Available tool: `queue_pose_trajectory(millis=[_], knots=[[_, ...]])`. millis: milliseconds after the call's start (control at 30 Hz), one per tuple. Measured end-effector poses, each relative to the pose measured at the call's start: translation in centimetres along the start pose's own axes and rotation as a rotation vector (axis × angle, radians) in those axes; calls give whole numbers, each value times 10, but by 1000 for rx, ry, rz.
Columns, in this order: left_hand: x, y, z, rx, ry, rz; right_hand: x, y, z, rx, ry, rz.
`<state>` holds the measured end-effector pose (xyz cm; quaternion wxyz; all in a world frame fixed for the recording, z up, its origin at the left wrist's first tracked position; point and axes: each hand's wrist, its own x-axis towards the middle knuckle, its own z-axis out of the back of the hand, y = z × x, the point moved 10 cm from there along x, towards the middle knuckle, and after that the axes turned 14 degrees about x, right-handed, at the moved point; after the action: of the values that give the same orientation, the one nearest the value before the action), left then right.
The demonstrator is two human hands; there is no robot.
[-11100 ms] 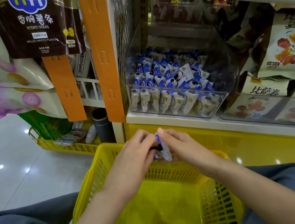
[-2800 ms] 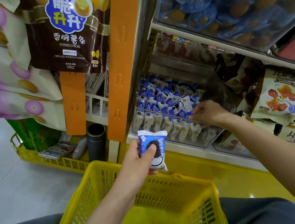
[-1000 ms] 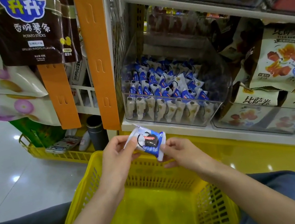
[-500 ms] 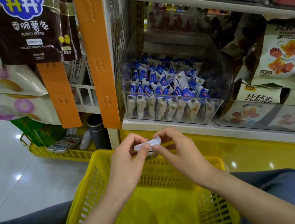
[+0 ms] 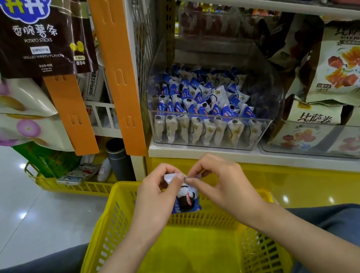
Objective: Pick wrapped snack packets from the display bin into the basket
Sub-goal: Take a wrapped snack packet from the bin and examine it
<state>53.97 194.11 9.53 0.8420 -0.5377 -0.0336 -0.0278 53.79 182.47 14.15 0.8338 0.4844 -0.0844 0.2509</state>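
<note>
A blue-and-white wrapped snack packet (image 5: 186, 200) hangs upright above the far rim of the yellow basket (image 5: 109, 234). My left hand (image 5: 155, 199) and my right hand (image 5: 220, 183) both pinch its crimped top edge between thumb and fingertips. The basket sits on my lap and its yellow floor shows nothing lying on it. On the shelf beyond stands the clear display bin (image 5: 270, 99), filled with several more blue-and-white packets (image 5: 201, 99).
Larger snack bags (image 5: 343, 66) lie on the shelf to the right of the bin. Orange hanging strips (image 5: 118, 70) with potato-stick bags (image 5: 35, 34) hang at the left. A second yellow basket (image 5: 73, 185) stands on the floor at the left.
The packet has turned from lying flat and edge-on between my fingertips to hanging upright with its printed face showing. Both hands have stayed over the basket's far rim.
</note>
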Motion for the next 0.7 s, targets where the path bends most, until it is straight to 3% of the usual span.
queue_pose_trajectory(millis=[133, 267, 400, 533, 700], knots=[[1, -1, -2, -41, 5, 20, 0, -2, 0, -11, 5, 0], [2, 4, 3, -100, -54, 86, 0, -27, 10, 165, -143, -207], [3, 14, 7, 4, -112, 145, -1, -49, 23, 400, -297, -354], [3, 26, 13, 78, -132, 192, 1, -42, 24, 451, -289, -291], [4, 41, 10, 70, -47, 325, 0, -16, 18, 323, -199, -64]])
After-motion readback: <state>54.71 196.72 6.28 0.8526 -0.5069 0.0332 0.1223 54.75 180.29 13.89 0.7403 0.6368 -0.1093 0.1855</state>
